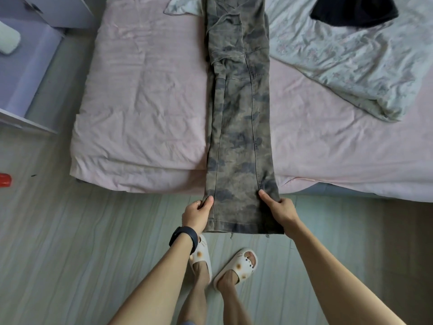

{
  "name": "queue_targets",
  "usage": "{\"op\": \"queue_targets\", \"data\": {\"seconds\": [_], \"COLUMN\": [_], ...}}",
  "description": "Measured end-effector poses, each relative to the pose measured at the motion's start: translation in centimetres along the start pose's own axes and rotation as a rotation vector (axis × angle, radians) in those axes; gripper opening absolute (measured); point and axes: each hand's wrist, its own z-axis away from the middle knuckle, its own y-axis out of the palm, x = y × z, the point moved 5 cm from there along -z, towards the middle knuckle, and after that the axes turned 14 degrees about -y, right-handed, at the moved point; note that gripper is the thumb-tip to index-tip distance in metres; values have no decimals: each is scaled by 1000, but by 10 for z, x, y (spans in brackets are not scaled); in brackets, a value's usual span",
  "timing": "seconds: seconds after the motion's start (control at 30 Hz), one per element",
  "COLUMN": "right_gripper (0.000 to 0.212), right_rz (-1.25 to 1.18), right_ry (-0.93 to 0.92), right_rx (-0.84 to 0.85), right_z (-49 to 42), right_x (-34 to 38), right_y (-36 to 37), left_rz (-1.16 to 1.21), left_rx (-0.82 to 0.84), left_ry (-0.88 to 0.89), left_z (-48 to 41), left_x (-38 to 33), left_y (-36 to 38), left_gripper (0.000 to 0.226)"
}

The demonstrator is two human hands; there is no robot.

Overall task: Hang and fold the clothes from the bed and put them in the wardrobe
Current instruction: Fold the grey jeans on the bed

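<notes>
Camouflage trousers [239,109], probably heavy, limp cotton, lie lengthwise on the bed [140,102], with left hand [196,213] and right hand [278,209] pinching opposite hem corners, a sensible hold.

White slippers [243,261] on grey plank floor [70,242]; red object [4,180] at left edge; crumpled quilt [351,62] upper right.

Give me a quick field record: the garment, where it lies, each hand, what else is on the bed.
garment: camouflage trousers, legs stacked lengthwise
place: on pink sheet, hem hanging past its edge
left hand: grips hem's left side
right hand: grips hem's right side
also there: pale quilt, black garment
</notes>
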Motion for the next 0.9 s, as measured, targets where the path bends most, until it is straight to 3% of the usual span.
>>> {"op": "queue_targets", "data": {"seconds": [0.07,0.13,0.3,0.4,0.5,0.6,0.77,0.9], "right_gripper": [25,18,33,50,42,35,36,41], "right_rz": [-90,-59,247,306,9,-219,-153,-36], "right_ry": [-67,-139,-194,-121,-20,26,-53,43], "right_rx": [7,-22,-59,-111,-23,89,-48,-129], "right_z": [2,1,-7,-3,7,29,41,51], "right_x": [2,0,7,13,3,-10,-12,-19], "right_y": [2,-2,-7,-7,6,9,-7,-1], "left_rz": [240,311,86,-43,-116,-161,-29,-159], "left_rx": [97,156,67,-43,-122,-62,48,-12], "left_ry": [-76,-92,58,79,64,82,92,95], "left_z": [-4,-9,-11,-3,2,5,5,7], "left_x": [2,-2,-10,-5,-4,-6,3,19], "left_y": [6,12,15,10,3,-4,-13,-14], "left_gripper": [33,26,19,37,49,47,25,44]}}
